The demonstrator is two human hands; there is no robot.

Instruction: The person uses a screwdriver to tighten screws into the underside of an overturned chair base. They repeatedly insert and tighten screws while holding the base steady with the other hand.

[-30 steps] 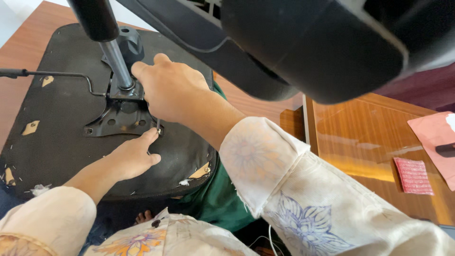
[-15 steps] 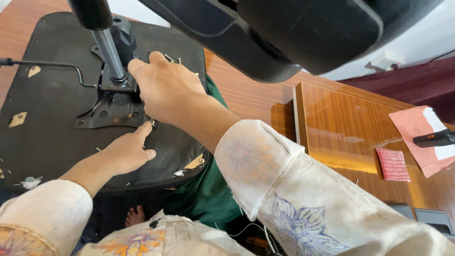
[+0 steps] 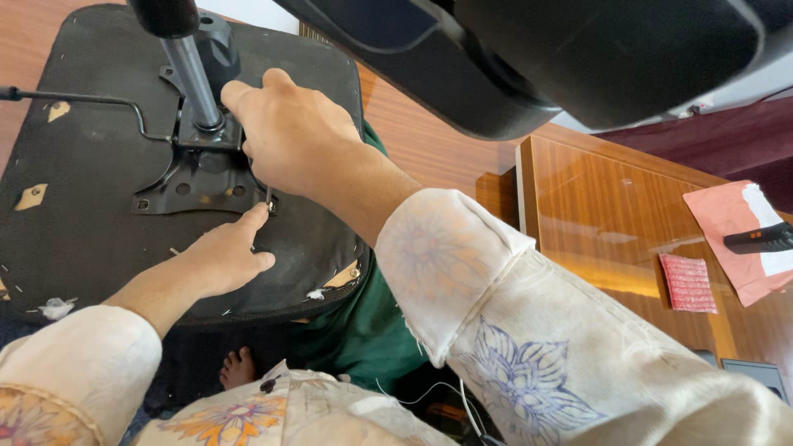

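Note:
An upturned black chair seat (image 3: 83,239) lies in front of me, its grey metal mounting plate (image 3: 198,182) and gas cylinder (image 3: 192,83) facing up. My right hand (image 3: 293,136) is closed over the plate's near right corner, and a thin metal tool (image 3: 268,196) pokes down from its fingers onto that corner. My left hand (image 3: 219,260) rests on the seat underside and holds nothing. Its index finger stretches out and touches the spot beside the tool tip.
A thin lever rod (image 3: 83,99) runs left from the plate. A large black chair part (image 3: 578,58) hangs overhead. On the wooden table (image 3: 595,223) at right lie a pink cloth (image 3: 688,283), a pink paper (image 3: 727,211) and a black remote (image 3: 760,239). Green fabric (image 3: 363,330) and a bare foot (image 3: 238,367) show below.
Both hands stay at the plate's corner. My view has shifted a little, and the left index finger has crept closer to the tool tip.

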